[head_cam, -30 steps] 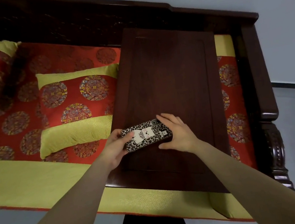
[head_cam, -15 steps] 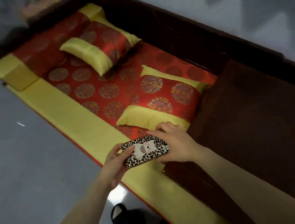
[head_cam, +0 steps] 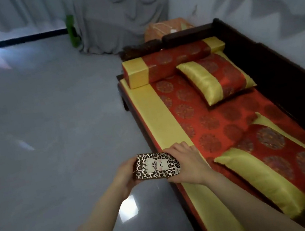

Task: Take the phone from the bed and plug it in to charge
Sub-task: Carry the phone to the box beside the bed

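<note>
The phone (head_cam: 155, 165), in a leopard-print case with a white cat figure, lies sideways in the air between both hands, back side up. My left hand (head_cam: 122, 176) grips its left end and my right hand (head_cam: 187, 162) wraps its right end. Both hold it just off the front edge of the bed (head_cam: 159, 114), above the grey floor. A white cable and a small white plug-like piece (head_cam: 172, 31) rest on an orange surface beyond the bed's far end; it is blurred.
The bed carries a red and yellow mattress, a bolster (head_cam: 171, 61) and two cushions (head_cam: 217, 78) (head_cam: 273, 169). Dark wooden rails (head_cam: 278, 70) run along its back and head. Grey floor (head_cam: 51, 129) spreads to the left. Grey draped cloth (head_cam: 115, 22) and a green object (head_cam: 72, 30) stand at the far wall.
The view has swung left along the bed, away from the dark wooden board. Both hands kept hold of the phone and carried it from above the board to beside the bed's front edge.
</note>
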Demonstrator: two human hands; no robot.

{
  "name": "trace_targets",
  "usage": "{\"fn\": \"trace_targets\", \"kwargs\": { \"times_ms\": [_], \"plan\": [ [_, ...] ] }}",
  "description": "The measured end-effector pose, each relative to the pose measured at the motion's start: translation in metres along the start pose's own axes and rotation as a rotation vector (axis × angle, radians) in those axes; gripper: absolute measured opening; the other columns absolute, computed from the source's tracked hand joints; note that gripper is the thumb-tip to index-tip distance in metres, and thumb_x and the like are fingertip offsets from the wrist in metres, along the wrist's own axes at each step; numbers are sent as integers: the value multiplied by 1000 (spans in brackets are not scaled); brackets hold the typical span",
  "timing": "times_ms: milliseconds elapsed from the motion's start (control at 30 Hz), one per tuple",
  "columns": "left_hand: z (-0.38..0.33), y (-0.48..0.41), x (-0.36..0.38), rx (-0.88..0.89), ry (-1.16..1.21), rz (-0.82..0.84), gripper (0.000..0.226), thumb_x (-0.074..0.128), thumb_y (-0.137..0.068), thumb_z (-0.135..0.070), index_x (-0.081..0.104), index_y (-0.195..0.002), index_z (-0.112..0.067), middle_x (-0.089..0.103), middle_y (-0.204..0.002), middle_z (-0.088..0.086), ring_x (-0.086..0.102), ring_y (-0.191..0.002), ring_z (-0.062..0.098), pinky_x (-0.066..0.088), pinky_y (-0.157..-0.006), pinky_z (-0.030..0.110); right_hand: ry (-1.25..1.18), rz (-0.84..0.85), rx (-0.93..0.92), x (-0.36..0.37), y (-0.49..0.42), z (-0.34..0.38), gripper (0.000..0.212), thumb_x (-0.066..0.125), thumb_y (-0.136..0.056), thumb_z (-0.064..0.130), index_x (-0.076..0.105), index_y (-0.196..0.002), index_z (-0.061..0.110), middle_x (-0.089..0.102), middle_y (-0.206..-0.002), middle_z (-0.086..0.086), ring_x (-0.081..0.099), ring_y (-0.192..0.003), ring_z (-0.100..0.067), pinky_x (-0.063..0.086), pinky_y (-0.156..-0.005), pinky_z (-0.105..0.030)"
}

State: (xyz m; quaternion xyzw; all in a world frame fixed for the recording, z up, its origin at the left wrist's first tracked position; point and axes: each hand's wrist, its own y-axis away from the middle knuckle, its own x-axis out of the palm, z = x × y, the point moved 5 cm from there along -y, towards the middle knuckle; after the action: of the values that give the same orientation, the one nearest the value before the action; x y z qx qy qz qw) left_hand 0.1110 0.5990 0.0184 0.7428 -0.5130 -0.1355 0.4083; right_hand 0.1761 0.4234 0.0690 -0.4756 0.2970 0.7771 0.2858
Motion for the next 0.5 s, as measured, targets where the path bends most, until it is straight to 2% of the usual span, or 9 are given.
{"fn": "trace_targets", "kwargs": {
  "times_ms": [133, 300, 400, 500],
  "plan": [
    [-49, -19, -64, 0, 61, -40, 21, 47, -92, -25, 65, -90, -14, 69, -77, 3, 64, -68, 15, 53, -45, 23, -5, 40, -97, -6, -77, 47, 83, 70, -56, 53, 44, -132, 30, 50, -115, 5, 40, -108, -17, 37, -90, -36],
    [-121, -67, -117, 28, 114, -57, 23, 44, -94, -21, 63, -85, -13, 72, -56, -1, 68, -49, 10, 53, -42, 24, -6, 79, -190, -16, -188, 76, 86, 74, -60, 53, 43, -136, 25, 51, -120, 2, 40, -110, -19, 39, -94, -36],
    [-183, -100, -146, 56, 122, -104, 21, 47, -93, -23, 65, -88, -13, 73, -61, -1, 69, -57, 13, 55, -47, 26, -39, 64, -223, -24, -270, 88, 86, 75, -58, 51, 44, -135, 26, 51, -120, 3, 40, -109, -17, 39, -95, -35],
    [-249, -137, -182, 89, 120, -165, 20, 51, -90, -25, 68, -92, -13, 75, -69, 2, 67, -72, 19, 57, -61, 32, -94, 76, -255, -34, -361, 105, 84, 77, -58, 47, 46, -133, 24, 52, -119, 1, 41, -106, -16, 41, -93, -36]
  ]
}}
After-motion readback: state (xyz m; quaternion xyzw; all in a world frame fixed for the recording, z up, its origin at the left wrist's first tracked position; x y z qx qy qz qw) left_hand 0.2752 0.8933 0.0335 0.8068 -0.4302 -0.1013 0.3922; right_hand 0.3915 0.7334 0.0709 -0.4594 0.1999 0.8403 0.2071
